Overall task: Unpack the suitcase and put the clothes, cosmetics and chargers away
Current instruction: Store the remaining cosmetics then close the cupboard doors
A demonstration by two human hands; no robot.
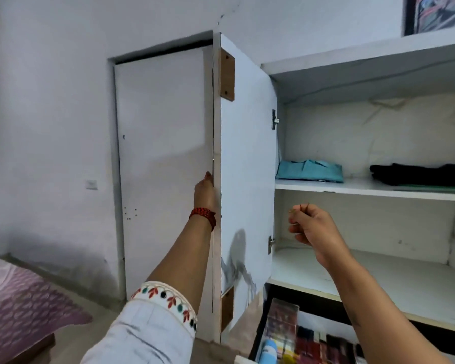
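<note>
Embroidered at the cuff, a white sleeve (155,319) lay closest in the head view, and from it the arm reached up to the cupboard door (247,166). The left hand (205,191) gripped the door's free edge, thumb along the near side and fingers wrapped out of sight behind it. This was probably to hold the door wide so the shelves stayed reachable. A red wristband (202,215) sat just below that hand.

The right hand (317,228) hung in front of the opening, apart from every shelf, its fingers curled in. A thin sliver showed above the knuckles, but I could not tell what it was or whether the fingers pinched it.

On the upper shelf (352,189) a folded teal shirt (309,171) lay at the left and folded black clothes (418,176) at the right, well apart. Stacking them flat likely left room between for more. A lower shelf (378,279) ran beneath the right hand. Below that, boxes (283,319) stood in the bottom compartment.

A bed (19,306) showed at the far left. The suitcase was not in view, nor any cosmetics or chargers that I could make out, so much of the unpacking seemed yet to come.
</note>
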